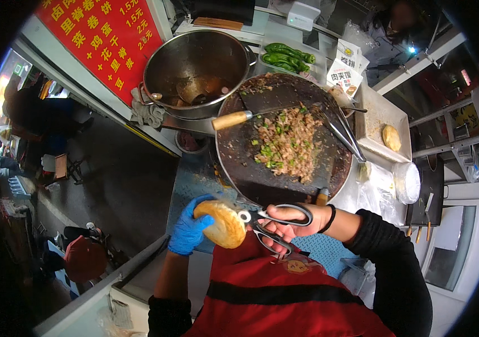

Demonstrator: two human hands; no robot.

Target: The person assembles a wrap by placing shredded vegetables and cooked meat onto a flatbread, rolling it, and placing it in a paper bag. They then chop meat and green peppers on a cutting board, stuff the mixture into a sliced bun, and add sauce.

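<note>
My left hand [189,231], in a blue disposable glove, grips a round browned flatbread [221,223] tilted on its edge. Bare of any glove, my right hand [294,223] has its fingers through the handles of a pair of scissors [273,240]. The scissors' pivot lies against the bread's right side; their blades are mostly hidden by the bread. Just beyond both hands is a round chopping board [239,164] with a heap of chopped meat and green pepper [292,143]. A wooden-handled cleaver [233,121] lies across the board, and metal tongs [342,135] rest at its right side.
A large steel pot [197,67] with a ladle in dark broth stands at the back left. Behind the board, a clear tray holds green peppers [286,57]. Another flatbread [391,137] lies in a metal tray [366,122] at right, above plastic bags [376,189]. A second wooden handle [322,196] sits at the board's near edge.
</note>
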